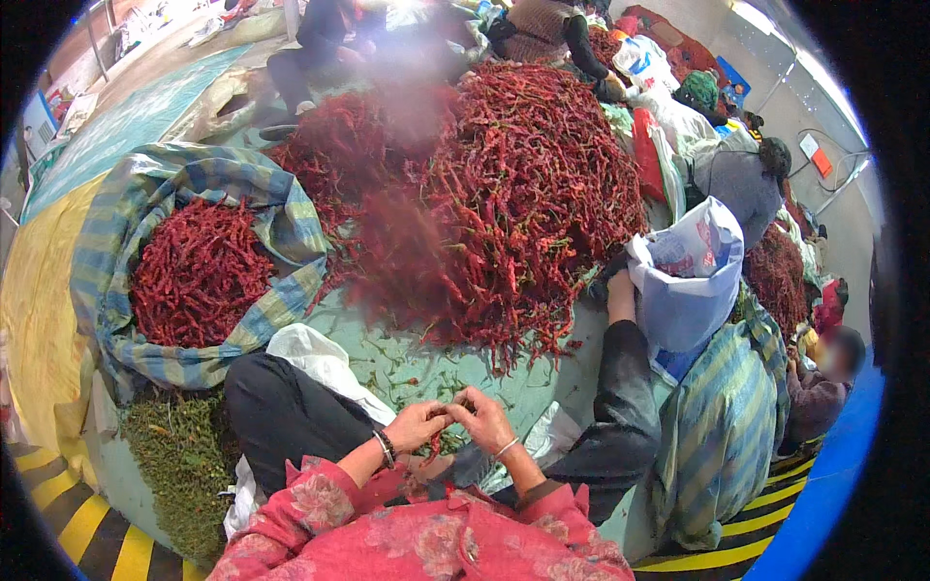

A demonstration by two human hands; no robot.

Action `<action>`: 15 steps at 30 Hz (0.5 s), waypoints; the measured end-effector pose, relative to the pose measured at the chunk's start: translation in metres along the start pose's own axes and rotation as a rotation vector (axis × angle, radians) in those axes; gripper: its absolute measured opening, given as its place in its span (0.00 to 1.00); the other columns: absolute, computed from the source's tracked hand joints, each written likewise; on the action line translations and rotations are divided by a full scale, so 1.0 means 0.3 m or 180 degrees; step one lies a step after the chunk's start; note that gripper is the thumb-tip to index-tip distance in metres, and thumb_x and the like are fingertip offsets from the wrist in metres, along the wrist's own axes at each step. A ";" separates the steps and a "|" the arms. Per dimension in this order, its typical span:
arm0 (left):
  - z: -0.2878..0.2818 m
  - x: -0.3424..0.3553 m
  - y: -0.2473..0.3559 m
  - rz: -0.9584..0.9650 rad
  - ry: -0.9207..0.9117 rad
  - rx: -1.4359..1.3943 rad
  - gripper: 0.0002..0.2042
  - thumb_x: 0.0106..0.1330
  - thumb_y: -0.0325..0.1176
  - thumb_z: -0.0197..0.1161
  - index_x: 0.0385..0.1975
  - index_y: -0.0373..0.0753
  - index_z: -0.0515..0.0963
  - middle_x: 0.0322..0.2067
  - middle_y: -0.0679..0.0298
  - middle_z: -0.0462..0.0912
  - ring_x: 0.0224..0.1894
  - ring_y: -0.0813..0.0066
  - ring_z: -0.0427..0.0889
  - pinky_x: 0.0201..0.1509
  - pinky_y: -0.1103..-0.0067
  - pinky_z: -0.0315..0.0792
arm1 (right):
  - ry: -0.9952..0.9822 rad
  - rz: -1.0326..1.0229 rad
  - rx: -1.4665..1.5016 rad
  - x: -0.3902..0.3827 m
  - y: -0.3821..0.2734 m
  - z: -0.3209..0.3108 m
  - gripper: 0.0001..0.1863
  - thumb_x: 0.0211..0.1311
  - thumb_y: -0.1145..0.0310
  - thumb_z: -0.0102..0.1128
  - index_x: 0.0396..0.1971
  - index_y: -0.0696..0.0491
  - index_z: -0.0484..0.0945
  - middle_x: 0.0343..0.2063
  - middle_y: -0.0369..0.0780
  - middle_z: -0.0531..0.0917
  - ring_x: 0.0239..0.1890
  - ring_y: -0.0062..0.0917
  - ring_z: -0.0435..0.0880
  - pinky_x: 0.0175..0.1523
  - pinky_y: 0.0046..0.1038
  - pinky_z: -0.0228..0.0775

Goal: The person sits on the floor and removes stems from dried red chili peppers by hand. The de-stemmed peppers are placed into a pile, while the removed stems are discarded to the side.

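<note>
My left hand (417, 426) and my right hand (484, 422) meet over my lap with the fingers pinched together. Between them a red chili pepper (434, 447) hangs down, partly hidden by the fingers. The fingertips touch each other, so which hand grips which part of the pepper is hard to make out. Just beyond the hands, loose green stems (412, 373) lie scattered on the pale green floor sheet. A large heap of red chili peppers (523, 194) rises in front of me.
At the left stands a blue-and-tan checked sack (92, 252) of red peppers, with a pile of green stems (174, 465) near it. A white sack (683, 290) and a checked sack (722, 426) stand at the right. Other people (741, 179) sit around the heap.
</note>
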State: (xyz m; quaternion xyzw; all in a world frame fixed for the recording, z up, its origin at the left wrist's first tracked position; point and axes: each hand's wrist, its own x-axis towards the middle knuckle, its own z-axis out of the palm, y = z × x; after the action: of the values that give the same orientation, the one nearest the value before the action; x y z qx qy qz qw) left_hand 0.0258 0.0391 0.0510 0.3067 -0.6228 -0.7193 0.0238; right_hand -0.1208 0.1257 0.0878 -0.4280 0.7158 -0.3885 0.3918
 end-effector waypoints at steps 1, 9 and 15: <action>-0.009 0.005 -0.037 -0.0091 -0.0113 -0.0081 0.11 0.65 0.34 0.53 0.41 0.35 0.75 0.28 0.70 0.76 0.30 0.85 0.72 0.33 0.84 0.68 | 0.0048 -0.0328 -0.0402 0.000 -0.009 0.012 0.09 0.56 0.67 0.58 0.27 0.58 0.73 0.21 0.36 0.77 0.23 0.18 0.73 0.28 0.23 0.66; 0.047 -0.021 0.036 0.1300 -0.0638 0.0602 0.08 0.61 0.34 0.54 0.32 0.38 0.75 0.29 0.59 0.73 0.38 0.62 0.74 0.43 0.75 0.68 | 0.1085 0.1353 0.1049 0.088 0.278 -0.020 0.12 0.53 0.65 0.61 0.31 0.57 0.73 0.20 0.38 0.78 0.25 0.23 0.77 0.32 0.24 0.70; -0.092 0.023 -0.078 0.0340 0.0667 -0.1938 0.10 0.67 0.39 0.50 0.35 0.39 0.70 0.25 0.64 0.77 0.24 0.77 0.76 0.29 0.82 0.71 | 0.0294 0.0015 -0.1011 0.176 0.311 -0.067 0.17 0.50 0.58 0.62 0.32 0.57 0.76 0.27 0.43 0.81 0.31 0.33 0.80 0.39 0.31 0.70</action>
State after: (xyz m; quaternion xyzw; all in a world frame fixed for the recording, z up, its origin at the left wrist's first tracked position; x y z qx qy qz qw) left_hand 0.0414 0.0173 0.0258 0.3247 -0.3885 -0.8348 0.2161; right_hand -0.1849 0.1127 0.0004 -0.4646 0.7864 -0.2887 0.2868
